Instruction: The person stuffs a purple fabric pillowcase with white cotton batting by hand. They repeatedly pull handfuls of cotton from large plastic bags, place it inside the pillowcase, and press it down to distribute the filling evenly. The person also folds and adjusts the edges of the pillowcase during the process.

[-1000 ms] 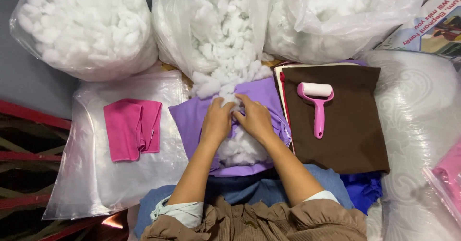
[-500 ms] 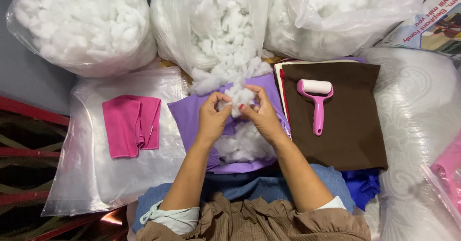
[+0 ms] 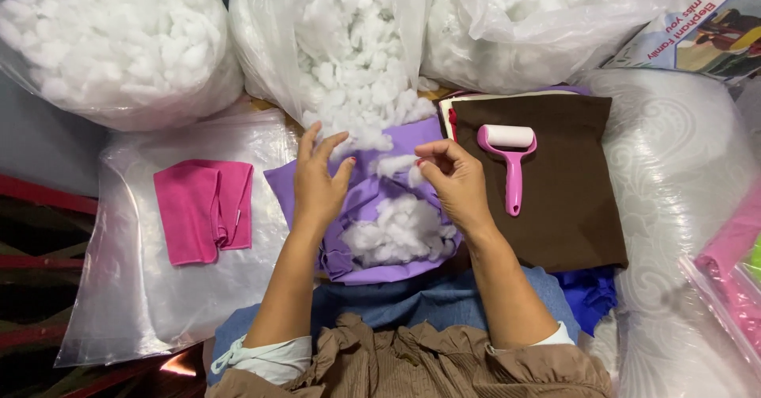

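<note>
Two hands over a purple cover of stuffing

Two forearms reach up from the bottom edge, over blue cloth (image 3: 412,303) on the lap. At centre lies a purple cover (image 3: 365,208), with a clump of white stuffing (image 3: 400,231) sitting on it between the wrists. Left hand (image 3: 319,180) hovers over the cover's left part, fingers spread and loose, gripping nothing. Right hand (image 3: 452,180) is curled at the cover's upper right, fingertips pinching a small white tuft (image 3: 414,174).

At 3 o'clock of the right hand, a brown cloth (image 3: 571,216) carries a pink lint roller (image 3: 511,160). At 9 o'clock of the left hand, a folded pink cloth (image 3: 204,212) rests on a flat clear bag (image 3: 158,287).

At 12 o'clock, an open bag (image 3: 349,41) spills stuffing onto the cover's top edge. Two more bags flank it, the left bag (image 3: 111,41) at 10 o'clock, the right bag (image 3: 547,25) at 1 o'clock.
</note>
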